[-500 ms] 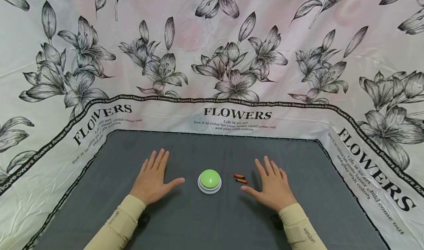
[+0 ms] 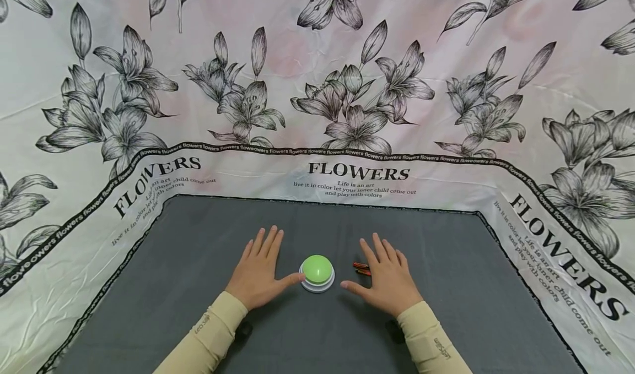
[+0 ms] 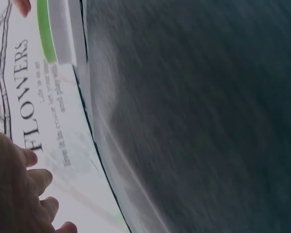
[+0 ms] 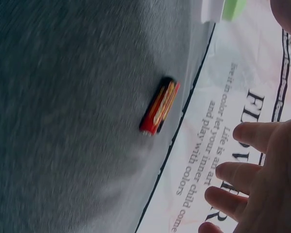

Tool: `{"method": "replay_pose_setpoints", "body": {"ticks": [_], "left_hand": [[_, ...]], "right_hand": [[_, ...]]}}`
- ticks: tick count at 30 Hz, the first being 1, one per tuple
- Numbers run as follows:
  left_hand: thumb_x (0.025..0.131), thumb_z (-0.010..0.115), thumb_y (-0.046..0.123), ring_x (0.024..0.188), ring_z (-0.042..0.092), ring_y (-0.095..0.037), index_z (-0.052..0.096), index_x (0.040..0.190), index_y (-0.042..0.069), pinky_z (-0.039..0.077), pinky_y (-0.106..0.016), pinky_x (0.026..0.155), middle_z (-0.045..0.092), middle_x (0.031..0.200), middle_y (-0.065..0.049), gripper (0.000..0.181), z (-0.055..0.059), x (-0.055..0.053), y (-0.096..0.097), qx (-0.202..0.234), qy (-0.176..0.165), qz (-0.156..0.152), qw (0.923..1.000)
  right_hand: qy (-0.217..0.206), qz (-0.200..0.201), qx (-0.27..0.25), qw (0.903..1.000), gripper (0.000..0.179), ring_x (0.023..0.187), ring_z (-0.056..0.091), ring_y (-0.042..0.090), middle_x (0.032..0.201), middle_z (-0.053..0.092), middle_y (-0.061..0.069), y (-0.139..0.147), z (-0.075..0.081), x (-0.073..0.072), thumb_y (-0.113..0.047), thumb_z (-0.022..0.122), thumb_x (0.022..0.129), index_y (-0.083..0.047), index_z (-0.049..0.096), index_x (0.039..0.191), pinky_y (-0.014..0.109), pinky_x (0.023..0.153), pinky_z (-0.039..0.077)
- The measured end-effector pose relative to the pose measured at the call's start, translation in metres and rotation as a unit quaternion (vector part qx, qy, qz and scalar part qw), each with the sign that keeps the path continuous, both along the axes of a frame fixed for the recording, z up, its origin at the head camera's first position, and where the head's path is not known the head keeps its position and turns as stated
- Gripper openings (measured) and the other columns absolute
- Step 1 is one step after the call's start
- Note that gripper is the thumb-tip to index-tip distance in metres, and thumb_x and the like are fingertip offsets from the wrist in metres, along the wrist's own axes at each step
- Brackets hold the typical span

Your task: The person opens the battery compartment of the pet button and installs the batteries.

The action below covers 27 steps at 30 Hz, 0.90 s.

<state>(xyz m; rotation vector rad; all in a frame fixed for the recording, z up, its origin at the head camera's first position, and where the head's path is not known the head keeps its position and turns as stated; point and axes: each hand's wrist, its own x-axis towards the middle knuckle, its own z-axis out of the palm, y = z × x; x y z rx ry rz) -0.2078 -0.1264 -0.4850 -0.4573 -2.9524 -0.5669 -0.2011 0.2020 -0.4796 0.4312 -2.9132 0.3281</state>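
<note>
A round push button (image 2: 317, 269) with a green dome and a white base stands on the grey cloth. To its left, my left hand (image 2: 257, 277) is spread above the cloth, its thumb tip overlapping the button's edge in the head view. My right hand (image 2: 387, 277) hovers to the right of the button with fingers spread, holding nothing. Two small red and black batteries (image 2: 362, 267) lie side by side on the cloth, partly covered by the right hand's fingers in the head view. The right wrist view shows the batteries (image 4: 160, 107) below the right hand's fingers (image 4: 250, 136).
Grey cloth (image 2: 317, 225) covers the tabletop. A white border with printed FLOWERS lettering (image 2: 358, 171) runs round it, and floral fabric (image 2: 278, 60) rises behind.
Both hands have moved inward toward the button, the left hand rightward and the right hand leftward. The right hand now partly covers the batteries in the head view. The button and batteries stay in place.
</note>
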Motion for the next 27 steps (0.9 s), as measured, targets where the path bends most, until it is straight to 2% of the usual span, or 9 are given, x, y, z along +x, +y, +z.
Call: {"method": "replay_pose_setpoints", "body": {"ticks": [5, 10, 16, 22, 27], "left_hand": [[0.094, 0.057, 0.083, 0.17, 0.01, -0.039, 0.02, 0.174, 0.011, 0.017, -0.063, 0.134, 0.016, 0.182, -0.012, 0.114, 0.002, 0.001, 0.013, 0.002, 0.003, -0.017, 0.9999], [0.095, 0.054, 0.084, 0.17, 0.013, -0.039, 0.021, 0.174, 0.011, 0.019, -0.063, 0.134, 0.019, 0.182, -0.012, 0.112, 0.0, 0.003, 0.025, 0.002, 0.005, -0.027, 0.9996], [0.1, 0.053, 0.078, 0.17, 0.014, -0.037, 0.023, 0.173, 0.009, 0.022, -0.062, 0.133, 0.021, 0.181, -0.011, 0.105, -0.004, 0.001, 0.036, 0.009, -0.005, -0.059, 0.9982], [0.104, 0.057, 0.069, 0.167, 0.025, -0.036, 0.029, 0.172, 0.007, 0.031, -0.06, 0.13, 0.028, 0.179, -0.013, 0.096, -0.007, -0.001, 0.043, 0.024, -0.011, -0.103, 0.9943], [0.106, 0.058, 0.064, 0.162, 0.038, -0.034, 0.031, 0.171, 0.009, 0.04, -0.057, 0.125, 0.034, 0.177, -0.011, 0.089, -0.008, 0.0, 0.046, 0.049, -0.027, -0.115, 0.9918]], "right_hand": [[0.0, 0.014, 0.0, 0.9999, 0.111, 0.159, 0.036, 0.049, 0.175, 0.033, 0.023, -0.011, 0.0, -0.001, -0.083, 0.069, 0.086, -0.014, 0.041, 0.169, 0.07, 0.123, 0.033], [0.004, 0.036, -0.003, 0.9993, 0.11, 0.159, 0.037, 0.049, 0.174, 0.035, 0.024, -0.023, -0.001, -0.002, -0.077, 0.075, 0.086, -0.012, 0.042, 0.168, 0.07, 0.122, 0.034], [-0.017, 0.07, -0.002, 0.9974, 0.099, 0.156, 0.042, 0.046, 0.173, 0.039, 0.021, -0.04, -0.001, -0.007, -0.067, 0.079, 0.09, -0.012, 0.046, 0.166, 0.069, 0.121, 0.037], [-0.042, 0.099, -0.027, 0.9938, 0.085, 0.143, 0.057, 0.046, 0.164, 0.052, 0.02, -0.054, -0.002, -0.008, -0.058, 0.078, 0.096, -0.011, 0.052, 0.161, 0.069, 0.112, 0.048], [-0.057, 0.108, -0.038, 0.9918, 0.079, 0.139, 0.061, 0.047, 0.16, 0.056, 0.02, -0.06, -0.003, -0.008, -0.048, 0.082, 0.096, -0.011, 0.053, 0.16, 0.07, 0.106, 0.052]]}}
